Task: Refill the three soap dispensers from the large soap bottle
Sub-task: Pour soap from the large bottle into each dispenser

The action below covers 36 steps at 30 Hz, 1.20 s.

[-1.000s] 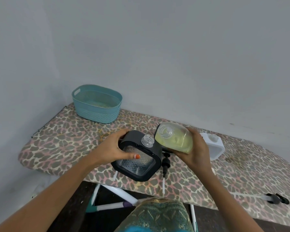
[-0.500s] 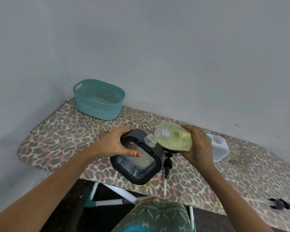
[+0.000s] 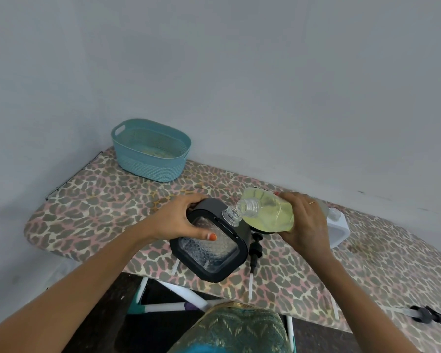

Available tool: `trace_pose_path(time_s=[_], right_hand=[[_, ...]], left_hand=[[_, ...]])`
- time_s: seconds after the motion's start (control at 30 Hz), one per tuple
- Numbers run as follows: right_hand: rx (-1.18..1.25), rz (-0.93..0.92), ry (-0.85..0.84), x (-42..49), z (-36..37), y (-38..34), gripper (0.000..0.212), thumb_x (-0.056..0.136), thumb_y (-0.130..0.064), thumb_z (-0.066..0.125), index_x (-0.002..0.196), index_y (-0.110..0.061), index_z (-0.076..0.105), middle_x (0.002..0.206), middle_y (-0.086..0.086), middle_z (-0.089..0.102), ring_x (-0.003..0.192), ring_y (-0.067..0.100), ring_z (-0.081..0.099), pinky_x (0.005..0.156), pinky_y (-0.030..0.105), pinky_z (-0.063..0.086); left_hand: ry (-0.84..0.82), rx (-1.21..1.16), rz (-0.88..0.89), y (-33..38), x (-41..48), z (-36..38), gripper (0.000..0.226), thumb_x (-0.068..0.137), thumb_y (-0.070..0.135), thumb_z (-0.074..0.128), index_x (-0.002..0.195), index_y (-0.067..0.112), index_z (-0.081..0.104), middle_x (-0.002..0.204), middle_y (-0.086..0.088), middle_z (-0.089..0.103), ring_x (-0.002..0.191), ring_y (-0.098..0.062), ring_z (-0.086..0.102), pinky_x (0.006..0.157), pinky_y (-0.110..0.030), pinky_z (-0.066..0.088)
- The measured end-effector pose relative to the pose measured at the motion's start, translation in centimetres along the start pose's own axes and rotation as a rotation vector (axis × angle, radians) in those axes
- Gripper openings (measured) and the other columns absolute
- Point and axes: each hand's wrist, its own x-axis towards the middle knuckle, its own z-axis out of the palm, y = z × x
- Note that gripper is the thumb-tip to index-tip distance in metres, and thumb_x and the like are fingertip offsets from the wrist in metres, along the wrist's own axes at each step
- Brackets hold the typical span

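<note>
My left hand (image 3: 181,220) grips a black-framed soap dispenser (image 3: 211,248) with a clear patterned body and an uncapped clear neck, tilted over the near edge of the board. My right hand (image 3: 303,222) holds the large soap bottle (image 3: 267,212), full of pale yellow soap, tipped left so its open mouth sits just above the dispenser's neck. A black pump head (image 3: 255,248) with its tube lies on the board beside the dispenser. A white dispenser (image 3: 337,228) stands behind my right hand, partly hidden. A dark object under the bottle is mostly hidden.
The work surface is a leopard-print ironing board (image 3: 107,205) against a grey wall. A teal woven basket (image 3: 150,151) stands at the back left. Another black pump head (image 3: 428,317) lies at the board's near right edge. The board's white legs show below.
The large bottle has tipped further and moved left, bringing its mouth down to the dispenser's neck. My left hand keeps the dispenser in place.
</note>
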Motion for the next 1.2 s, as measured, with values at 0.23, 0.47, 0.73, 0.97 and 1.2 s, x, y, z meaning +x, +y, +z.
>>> trace_pose_path(time_s=[0.23,0.47,0.73,0.97,1.2], right_hand=[[-0.044,-0.078,0.031,0.5,-0.3,0.4,0.044,0.07,-0.034,0.054,0.107,-0.011,0.048,0.092,0.012,0.07,0.089,0.018,0.048,0.076,0.027,0.035],[-0.066,-0.108,0.035,0.8,-0.5,0.5,0.046,0.068,-0.032,0.062,0.107,-0.011,0.048,0.092,0.012,0.07,0.089,0.018,0.048,0.076,0.029,0.036],[-0.076,-0.121,0.026,0.7,-0.6,0.7,0.047,0.067,-0.028,0.065,0.107,-0.011,0.048,0.092,0.012,0.069,0.089,0.019,0.048,0.075,0.029,0.035],[-0.102,-0.129,0.039,0.8,-0.9,0.9,0.052,0.065,-0.025,0.072,0.108,-0.011,0.048,0.092,0.012,0.069,0.089,0.019,0.048,0.076,0.03,0.035],[-0.096,-0.128,0.021,1.0,-1.0,1.0,0.043,0.071,-0.028,0.059,0.109,-0.011,0.047,0.094,0.012,0.069,0.089,0.02,0.05,0.077,0.03,0.036]], left_hand=[[0.007,-0.008,-0.007,0.5,-0.2,0.2,0.069,0.038,0.074,0.071,0.096,0.041,0.054,0.095,0.03,0.065,0.093,0.012,0.059,0.077,-0.001,0.042],[0.01,-0.021,-0.004,0.5,-0.2,0.3,0.068,0.038,0.073,0.071,0.094,0.041,0.052,0.102,0.02,0.059,0.091,0.016,0.056,0.077,0.001,0.04],[0.018,-0.028,0.002,-0.4,0.0,0.5,0.07,0.041,0.07,0.074,0.101,0.038,0.056,0.109,0.007,0.065,0.1,-0.002,0.061,0.085,-0.01,0.046],[0.029,-0.031,0.001,-0.6,-0.1,0.5,0.07,0.042,0.071,0.074,0.101,0.039,0.055,0.108,0.011,0.065,0.1,-0.001,0.061,0.086,-0.011,0.046],[0.042,0.009,-0.009,-0.9,-0.1,0.7,0.072,0.042,0.072,0.072,0.103,0.037,0.056,0.104,0.014,0.066,0.098,0.0,0.061,0.088,-0.016,0.047]])
